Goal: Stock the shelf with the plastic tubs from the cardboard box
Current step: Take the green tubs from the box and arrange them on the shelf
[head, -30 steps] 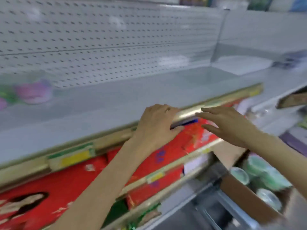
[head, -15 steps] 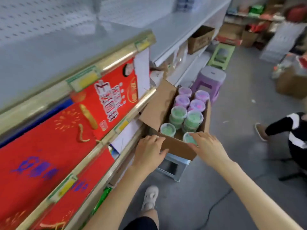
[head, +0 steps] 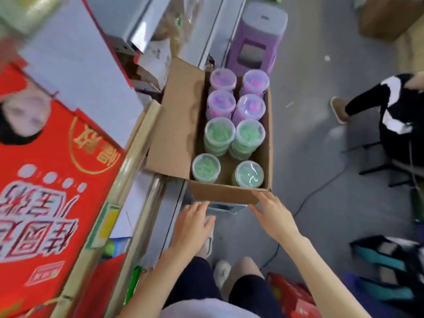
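Round plastic tubs (head: 219, 131) (cardboard box (head: 223, 195)).

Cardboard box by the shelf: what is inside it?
Four purple tubs at the far end, four green tubs nearer, in two rows. Some are stacked; the lower ones are mostly hidden.

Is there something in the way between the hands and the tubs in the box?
Nothing covers them: the cardboard box is open on top. Only its near wall stands between the left hand, the right hand and the nearest green tubs.
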Motion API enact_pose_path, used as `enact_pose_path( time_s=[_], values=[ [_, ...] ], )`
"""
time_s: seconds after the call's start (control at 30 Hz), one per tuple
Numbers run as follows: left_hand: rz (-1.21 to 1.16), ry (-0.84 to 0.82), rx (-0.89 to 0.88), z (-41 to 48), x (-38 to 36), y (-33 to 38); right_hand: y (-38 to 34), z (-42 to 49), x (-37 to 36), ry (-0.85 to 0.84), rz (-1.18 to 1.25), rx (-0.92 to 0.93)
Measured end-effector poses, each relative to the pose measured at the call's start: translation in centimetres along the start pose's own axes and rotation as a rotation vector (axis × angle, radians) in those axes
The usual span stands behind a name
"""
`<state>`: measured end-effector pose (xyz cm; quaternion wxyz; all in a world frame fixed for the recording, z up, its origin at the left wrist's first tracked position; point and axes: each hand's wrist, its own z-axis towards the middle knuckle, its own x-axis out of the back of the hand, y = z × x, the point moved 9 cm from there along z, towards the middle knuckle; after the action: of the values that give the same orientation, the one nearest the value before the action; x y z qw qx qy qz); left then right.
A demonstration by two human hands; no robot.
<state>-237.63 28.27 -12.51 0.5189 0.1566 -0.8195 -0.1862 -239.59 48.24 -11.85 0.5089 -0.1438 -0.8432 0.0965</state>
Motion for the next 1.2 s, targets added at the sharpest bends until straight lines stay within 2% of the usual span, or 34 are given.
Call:
enact_pose_path(
  time_s=[0.23,0.53,0.93,1.2],
  values=[
    [0.034,-0.066,0.043,7.3,-3.0,-3.6,4.1,6.7,-4.0,-0.073,0.12,-0.166],
    [-0.061,-0.012,0.113,15.5,-7.1,-7.5,8.4,15.6,-7.2,-0.001,0.288,-0.264],
    [-0.006,0.023,0.032,24.0,-7.8,-7.6,9.3,21.5,-9.2,0.018,0.212,-0.21],
    [0.028,0.007,0.092,24.9,-9.1,-7.7,9.4,22.5,-8.6,-0.016,0.236,-0.205]
  ],
)
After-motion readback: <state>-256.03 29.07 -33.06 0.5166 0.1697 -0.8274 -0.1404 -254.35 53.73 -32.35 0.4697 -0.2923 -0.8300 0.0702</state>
